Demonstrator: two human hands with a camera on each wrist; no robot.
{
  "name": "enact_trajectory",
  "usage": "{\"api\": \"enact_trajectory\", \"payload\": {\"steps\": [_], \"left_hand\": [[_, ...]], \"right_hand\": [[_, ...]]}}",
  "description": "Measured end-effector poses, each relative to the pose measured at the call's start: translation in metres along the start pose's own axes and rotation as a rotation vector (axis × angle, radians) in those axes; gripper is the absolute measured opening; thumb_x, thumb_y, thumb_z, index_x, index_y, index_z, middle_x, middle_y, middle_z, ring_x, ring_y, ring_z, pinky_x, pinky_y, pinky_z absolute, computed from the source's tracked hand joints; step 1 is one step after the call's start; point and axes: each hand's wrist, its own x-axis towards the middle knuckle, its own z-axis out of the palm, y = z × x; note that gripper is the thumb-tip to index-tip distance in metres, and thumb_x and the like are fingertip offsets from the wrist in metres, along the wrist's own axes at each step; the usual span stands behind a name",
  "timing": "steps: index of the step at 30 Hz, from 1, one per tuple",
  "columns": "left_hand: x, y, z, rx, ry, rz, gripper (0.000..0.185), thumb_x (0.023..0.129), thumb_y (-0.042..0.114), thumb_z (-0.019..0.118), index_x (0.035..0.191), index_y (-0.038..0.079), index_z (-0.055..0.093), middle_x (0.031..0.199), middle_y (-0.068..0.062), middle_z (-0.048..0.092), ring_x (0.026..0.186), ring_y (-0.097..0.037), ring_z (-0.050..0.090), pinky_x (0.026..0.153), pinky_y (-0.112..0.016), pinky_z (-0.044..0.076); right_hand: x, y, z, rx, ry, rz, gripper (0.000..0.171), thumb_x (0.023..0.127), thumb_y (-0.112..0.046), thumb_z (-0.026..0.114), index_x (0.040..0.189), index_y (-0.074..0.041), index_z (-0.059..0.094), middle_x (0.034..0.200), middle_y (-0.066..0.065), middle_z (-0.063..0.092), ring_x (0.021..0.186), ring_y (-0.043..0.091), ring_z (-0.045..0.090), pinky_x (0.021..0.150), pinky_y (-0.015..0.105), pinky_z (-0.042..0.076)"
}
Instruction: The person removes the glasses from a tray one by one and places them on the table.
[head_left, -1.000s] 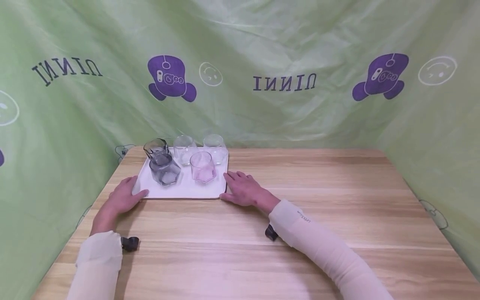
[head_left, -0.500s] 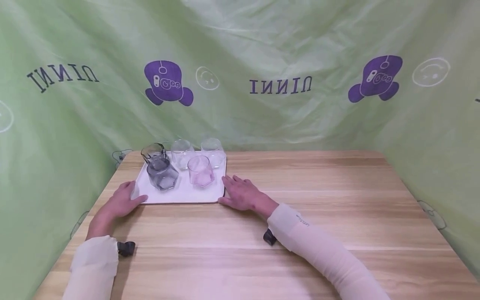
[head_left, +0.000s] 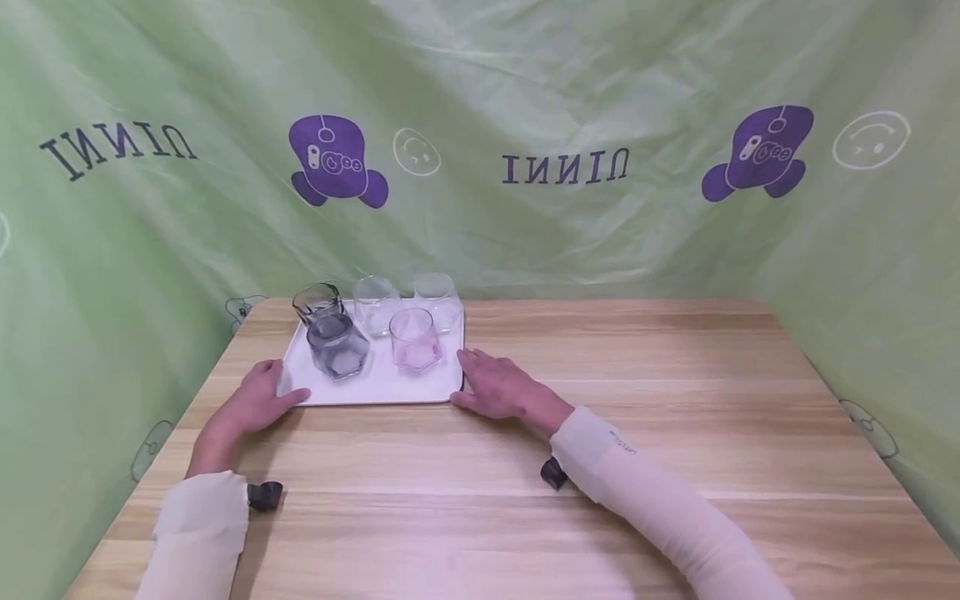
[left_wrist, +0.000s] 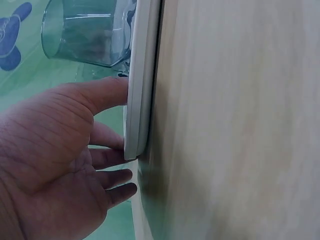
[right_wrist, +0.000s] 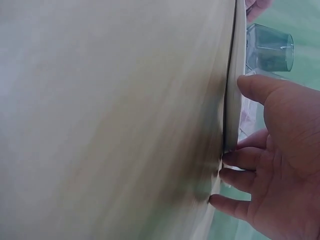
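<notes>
Your left hand (head_left: pixel 258 402) rests at the near left corner of the white tray (head_left: pixel 375 385), thumb on the rim, fingers straight beside the edge. Your right hand (head_left: pixel 501 388) lies at the near right corner likewise, fingers relaxed. Beyond your fingertips, the grey carafe (head_left: pixel 336 343), pink glass (head_left: pixel 415 340) and two clear glasses (head_left: pixel 374 303) stand on the tray, which sits flat on the table (head_left: pixel 637 400).

Glasses (head_left: pixel 411 337) crowd the tray's (head_left: pixel 375 385) far half; table (head_left: pixel 637 375) rightward lies open.

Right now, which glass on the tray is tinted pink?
The front-right glass on the tray, nearest the right hand. The grey carafe is dark; the two rear glasses are clear.
</notes>
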Motion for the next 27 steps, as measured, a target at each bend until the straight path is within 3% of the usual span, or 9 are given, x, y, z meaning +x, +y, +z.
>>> {"api": "enact_trajectory", "payload": {"steps": [21,27], "left_hand": [[0.006,0.048,0.022,0.018,0.021,0.028,0.088,0.101,0.034,0.063,0.139,-0.034,0.023,0.142,-0.055,0.024,0.132,-0.067,0.03,0.111,-0.069,0.027],[0.009,0.061,0.026,0.002,-0.007,0.01,0.092,0.102,0.039,0.063,0.143,-0.031,0.02,0.147,-0.053,0.021,0.137,-0.065,0.026,0.114,-0.067,0.024]], "right_hand": [[-0.036,0.035,-0.006,0.078,0.03,0.013,0.083,0.104,-0.043,0.059,0.16,0.006,0.023,0.165,0.022,0.027,0.154,0.037,0.019,0.12,0.056,0.022],[-0.048,0.044,-0.009,0.103,0.032,0.014,0.083,0.102,-0.042,0.062,0.16,0.005,0.024,0.163,0.022,0.031,0.152,0.038,0.022,0.12,0.055,0.025]]}}
